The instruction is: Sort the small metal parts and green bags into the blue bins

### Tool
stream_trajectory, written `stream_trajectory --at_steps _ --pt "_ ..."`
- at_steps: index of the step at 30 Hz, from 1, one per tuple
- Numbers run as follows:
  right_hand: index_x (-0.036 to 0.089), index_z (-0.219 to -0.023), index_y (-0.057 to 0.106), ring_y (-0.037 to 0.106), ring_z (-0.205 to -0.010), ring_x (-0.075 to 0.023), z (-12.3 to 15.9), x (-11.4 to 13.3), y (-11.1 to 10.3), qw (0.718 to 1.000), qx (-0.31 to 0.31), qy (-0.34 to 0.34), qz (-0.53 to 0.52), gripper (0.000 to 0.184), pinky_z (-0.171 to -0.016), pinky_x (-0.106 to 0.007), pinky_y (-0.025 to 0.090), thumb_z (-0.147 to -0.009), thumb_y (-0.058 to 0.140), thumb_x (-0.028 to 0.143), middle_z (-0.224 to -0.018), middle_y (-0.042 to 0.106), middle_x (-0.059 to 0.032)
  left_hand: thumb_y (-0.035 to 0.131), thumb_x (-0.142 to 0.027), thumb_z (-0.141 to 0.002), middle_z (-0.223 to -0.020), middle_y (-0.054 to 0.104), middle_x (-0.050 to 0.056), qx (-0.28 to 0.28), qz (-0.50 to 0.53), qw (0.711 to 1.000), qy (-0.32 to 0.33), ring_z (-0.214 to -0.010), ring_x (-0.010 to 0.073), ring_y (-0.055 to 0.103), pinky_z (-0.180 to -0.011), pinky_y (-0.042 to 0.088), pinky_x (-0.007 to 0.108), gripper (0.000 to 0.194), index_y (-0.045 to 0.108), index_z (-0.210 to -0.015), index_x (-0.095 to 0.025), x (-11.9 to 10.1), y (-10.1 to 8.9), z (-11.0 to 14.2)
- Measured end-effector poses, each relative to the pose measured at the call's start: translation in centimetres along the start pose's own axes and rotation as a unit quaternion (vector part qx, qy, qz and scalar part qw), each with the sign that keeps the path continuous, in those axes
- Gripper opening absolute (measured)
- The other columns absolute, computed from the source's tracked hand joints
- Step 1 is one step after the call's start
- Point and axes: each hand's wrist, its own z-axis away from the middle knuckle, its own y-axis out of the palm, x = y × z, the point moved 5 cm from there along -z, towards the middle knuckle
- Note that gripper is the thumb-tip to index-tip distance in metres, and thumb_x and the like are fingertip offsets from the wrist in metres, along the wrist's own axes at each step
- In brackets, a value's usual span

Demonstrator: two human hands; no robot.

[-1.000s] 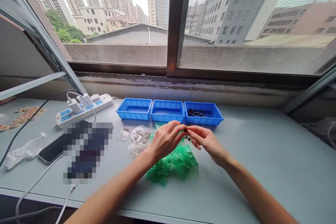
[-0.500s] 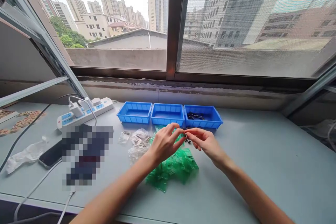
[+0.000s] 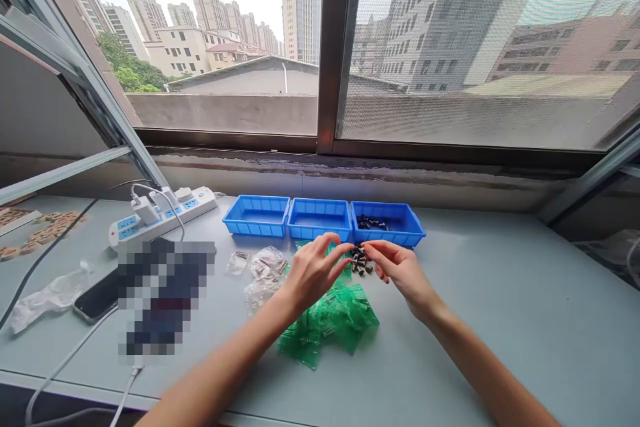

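Observation:
A small pile of dark screws [image 3: 360,261] lies on the table between my two hands. My left hand [image 3: 316,273] is just left of the pile, over the green plastic bags [image 3: 333,320]. Its thumb and index finger are curved and a little apart, with nothing visible between them. At the pile's right edge is my right hand [image 3: 400,273], thumb and index finger pinched together; anything in the pinch is too small to make out. Behind the hands stands the right blue bin [image 3: 400,237] with dark screws inside.
A middle blue bin [image 3: 320,227] and a left blue bin [image 3: 255,225] stand beside it. Clear bags of metal parts [image 3: 267,263] lie left of the green bags. Farther left are a white power strip [image 3: 203,199], a phone [image 3: 95,300] and cables.
My hands, whose fingertips met over the screws, have moved slightly apart. The right hand has shifted a little to the right, and more of the screw pile shows.

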Motion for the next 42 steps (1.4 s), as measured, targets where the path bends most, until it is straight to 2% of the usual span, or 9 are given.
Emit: stream_trajectory --at_steps 8,17,23,27,29,33,35,38,42 --pt "0.017 -0.081 0.072 0.041 -0.044 -0.0067 -0.5 0.1 -1.2 0.999 -0.045 0.008 -0.012 0.047 -0.041 -0.022 0.033 -0.056 0.074 0.057 -0.062 0.061 -0.0001 0.050 -0.024 -0.090 -0.092 0.059 0.003 0.002 0.010 1.000 0.012 -0.066 0.0106 0.055 -0.055 0.044 0.022 0.022 0.067 -0.077 -0.021 0.0 0.2 0.3" --pt "0.017 -0.078 0.073 0.043 -0.044 -0.0075 -0.9 0.3 -2.3 0.997 -0.077 -0.021 0.015 0.045 -0.039 -0.023 0.036 -0.057 0.073 0.056 -0.064 0.063 -0.0022 0.056 -0.024 -0.086 -0.088 0.059 0.003 0.010 -0.013 1.000 0.008 -0.064 0.0098 0.055 -0.055 0.045 0.021 0.024 0.062 -0.064 -0.018 0.1 0.2 0.2" --pt "0.015 -0.078 0.072 0.054 -0.051 -0.0128 -2.1 0.1 -4.3 0.985 -0.151 -0.049 0.066 0.049 -0.041 -0.026 0.045 -0.052 0.074 0.057 -0.067 0.067 -0.0054 0.059 -0.031 -0.084 -0.088 0.059 0.003 0.008 -0.001 1.000 -0.007 -0.063 0.0095 0.056 -0.055 0.046 0.021 0.025 0.061 -0.063 -0.017 0.4 0.2 0.2" --pt "0.015 -0.082 0.071 0.062 -0.061 -0.0178 -2.5 0.3 -5.3 0.979 -0.175 -0.059 0.089 0.048 -0.044 -0.028 0.051 -0.056 0.071 0.055 -0.073 0.069 -0.0075 0.060 -0.030 -0.084 -0.091 0.061 0.002 0.022 -0.003 1.000 -0.011 -0.066 0.0098 0.057 -0.057 0.048 0.021 0.022 0.062 -0.066 -0.018 0.6 0.4 0.3" --pt "0.016 -0.088 0.071 0.064 -0.065 -0.0187 -2.5 0.6 -5.5 0.979 -0.168 -0.070 0.094 0.048 -0.044 -0.028 0.052 -0.059 0.070 0.054 -0.083 0.071 -0.0091 0.059 -0.027 -0.085 -0.094 0.061 0.002 0.026 -0.004 1.000 -0.009 -0.067 0.0099 0.058 -0.057 0.048 0.022 0.019 0.064 -0.069 -0.018 0.7 0.5 0.3" --pt "0.021 -0.104 0.068 0.066 -0.070 -0.0207 -2.1 1.4 -4.3 0.978 -0.071 -0.112 0.160 0.048 -0.041 -0.026 0.047 -0.066 0.066 0.049 -0.106 0.069 -0.0100 0.055 -0.022 -0.087 -0.094 0.062 0.003 0.021 -0.010 1.000 0.000 -0.068 0.0105 0.058 -0.057 0.048 0.022 0.016 0.066 -0.077 -0.019 0.6 0.6 0.2" --pt "0.023 -0.099 0.071 0.065 -0.067 -0.0188 -1.6 1.6 -3.3 0.960 -0.018 -0.149 0.236 0.037 -0.047 -0.028 0.048 -0.070 0.065 0.045 -0.104 0.070 -0.0078 0.053 -0.021 -0.088 -0.094 0.062 0.003 0.018 -0.011 1.000 0.002 -0.067 0.0106 0.058 -0.056 0.048 0.022 0.016 0.066 -0.079 -0.019 0.5 0.5 0.1" --pt "0.028 -0.093 0.072 0.063 -0.066 -0.0158 -0.7 1.5 -1.8 0.903 0.047 -0.195 0.381 0.025 -0.060 -0.031 0.051 -0.070 0.067 0.039 -0.109 0.068 -0.0029 0.051 -0.023 -0.089 -0.093 0.062 0.003 0.017 -0.008 1.000 0.003 -0.065 0.0102 0.057 -0.056 0.047 0.022 0.017 0.065 -0.080 -0.018 0.5 0.5 0.1" --pt "0.031 -0.103 0.069 0.064 -0.073 -0.0173 -0.3 0.7 -1.1 0.838 0.073 -0.184 0.509 0.036 -0.063 -0.030 0.050 -0.068 0.070 0.037 -0.121 0.062 -0.0008 0.052 -0.027 -0.089 -0.090 0.060 0.003 0.019 -0.007 1.000 0.004 -0.066 0.0110 0.056 -0.055 0.046 0.022 0.022 0.063 -0.072 -0.017 0.5 0.4 0.1"
